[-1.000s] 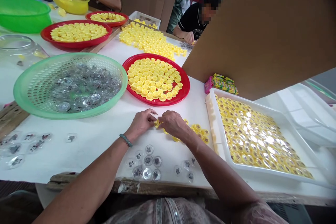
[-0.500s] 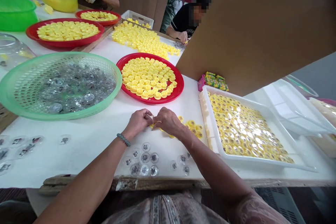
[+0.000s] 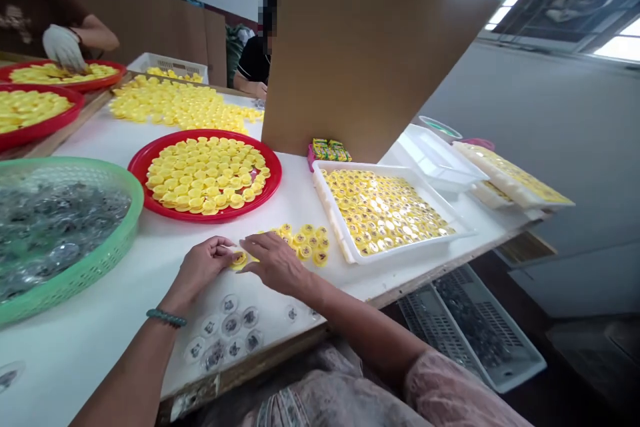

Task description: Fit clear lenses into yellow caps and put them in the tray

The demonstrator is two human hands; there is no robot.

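My left hand [image 3: 200,265] and my right hand [image 3: 273,261] meet on the white table [image 3: 100,320] over a small yellow cap [image 3: 239,259]. The left fingers pinch its left edge; the right fingers lie pressed on it from the right. Several finished yellow caps [image 3: 306,241] lie just right of my hands. Clear round lids [image 3: 227,328] with dark prints lie near the table's front edge, below my left wrist. A red tray [image 3: 145,161] of yellow caps stands just beyond my hands.
A green basket [image 3: 107,250] of clear lids stands at left. A white tray [image 3: 334,220] full of capped pieces lies at right, a cardboard sheet [image 3: 370,47] behind it. More red trays and loose yellow caps lie further back. Two other people work at the far end.
The view has swung to the right, so everything has shifted left in the picture. My hands stay together on the yellow cap, and the right fingers now lie flatter.
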